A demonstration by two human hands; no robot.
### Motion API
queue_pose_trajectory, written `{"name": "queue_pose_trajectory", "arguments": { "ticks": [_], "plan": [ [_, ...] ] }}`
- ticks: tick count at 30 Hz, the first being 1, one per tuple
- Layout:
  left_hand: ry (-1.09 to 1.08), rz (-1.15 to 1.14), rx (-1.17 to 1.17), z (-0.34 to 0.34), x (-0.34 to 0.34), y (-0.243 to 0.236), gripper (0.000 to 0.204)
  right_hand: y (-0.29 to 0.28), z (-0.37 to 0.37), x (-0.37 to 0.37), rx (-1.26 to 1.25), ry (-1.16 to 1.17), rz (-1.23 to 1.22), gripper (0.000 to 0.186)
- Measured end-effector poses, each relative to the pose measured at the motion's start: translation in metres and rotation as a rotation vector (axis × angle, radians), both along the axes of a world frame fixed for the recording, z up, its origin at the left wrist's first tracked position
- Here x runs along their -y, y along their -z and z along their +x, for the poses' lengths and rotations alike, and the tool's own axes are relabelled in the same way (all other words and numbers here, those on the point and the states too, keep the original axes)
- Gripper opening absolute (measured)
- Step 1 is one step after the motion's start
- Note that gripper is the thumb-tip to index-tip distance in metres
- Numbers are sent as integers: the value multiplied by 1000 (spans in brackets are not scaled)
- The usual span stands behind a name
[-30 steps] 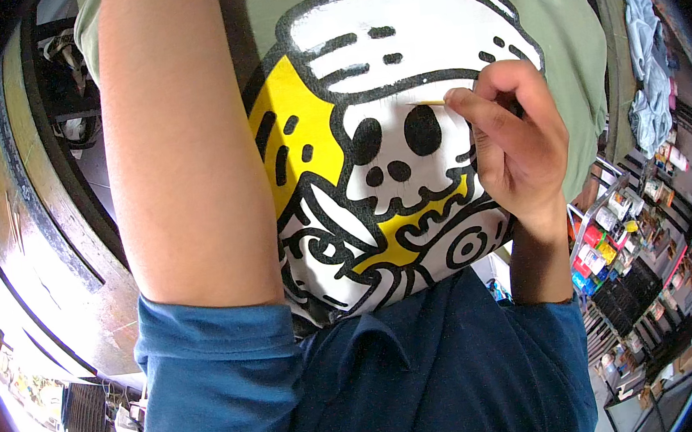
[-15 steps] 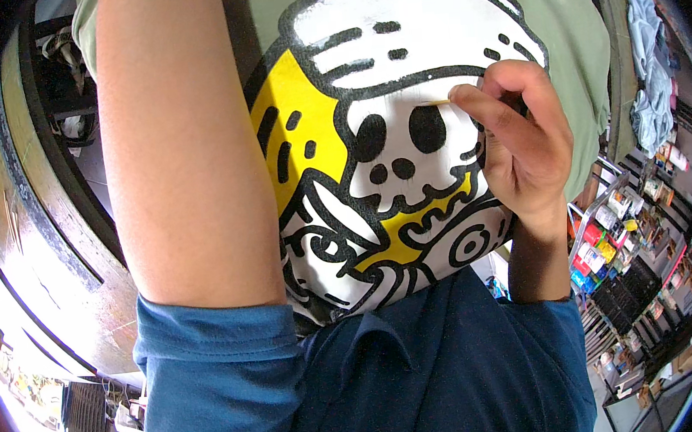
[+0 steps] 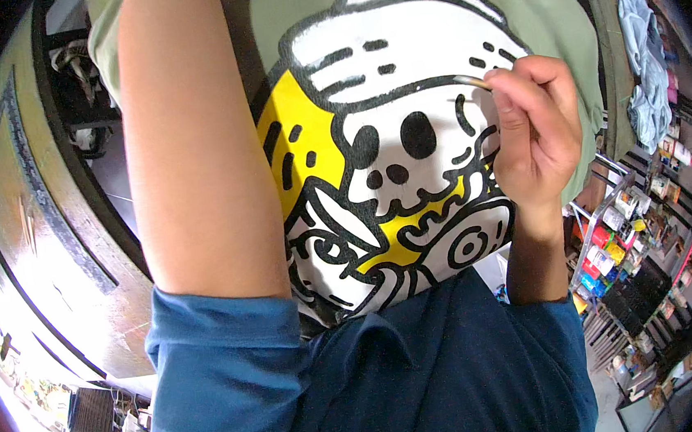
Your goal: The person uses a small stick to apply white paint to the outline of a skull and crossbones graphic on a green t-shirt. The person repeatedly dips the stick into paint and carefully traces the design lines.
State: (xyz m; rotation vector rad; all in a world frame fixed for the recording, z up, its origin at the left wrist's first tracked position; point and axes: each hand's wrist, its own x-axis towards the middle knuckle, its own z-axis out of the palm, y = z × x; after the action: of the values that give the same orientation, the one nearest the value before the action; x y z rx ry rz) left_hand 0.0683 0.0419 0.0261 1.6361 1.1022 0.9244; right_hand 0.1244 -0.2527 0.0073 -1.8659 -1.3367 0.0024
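In my right hand (image 3: 538, 129), a slim stick-like tool, seemingly a fine paintbrush (image 3: 474, 82), is pinched between thumb and fingertips. Its pale tip lies over the black outline under the cap of a painted skull (image 3: 393, 142); whether it touches cannot be made out. The skull, with its white cap (image 3: 397, 43), yellow patches and thick black lines, covers an olive-green cloth (image 3: 546, 13). My left forearm (image 3: 196, 147) reaches up across the cloth's left side and leaves the view at the top, so that hand is out of sight.
A curved, worn surface (image 3: 74, 215) stands to the left. Light-blue cloths (image 3: 640, 67) hang at the upper right. Below them, colourful paint bottles and jars (image 3: 601, 263) crowd a rack, beside a dark crate (image 3: 637, 297).
My right hand has shifted the tool from above the skull's right eye to the outline under the cap. The whole view has turned slightly, and my left forearm appears further right.
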Motion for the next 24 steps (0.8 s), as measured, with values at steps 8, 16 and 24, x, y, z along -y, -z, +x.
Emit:
{"name": "queue_pose_trajectory", "arguments": {
  "ticks": [8,16,24],
  "plan": [
    [120,-5,299,0,-23,22,14,1,2,-4,-63,133,108,15],
    [340,-134,349,4,-20,14,18,-3,1,1,-158,157,153,13],
    [222,-123,180,13,-25,26,21,0,16,10,53,460,305,11]
  ]
}}
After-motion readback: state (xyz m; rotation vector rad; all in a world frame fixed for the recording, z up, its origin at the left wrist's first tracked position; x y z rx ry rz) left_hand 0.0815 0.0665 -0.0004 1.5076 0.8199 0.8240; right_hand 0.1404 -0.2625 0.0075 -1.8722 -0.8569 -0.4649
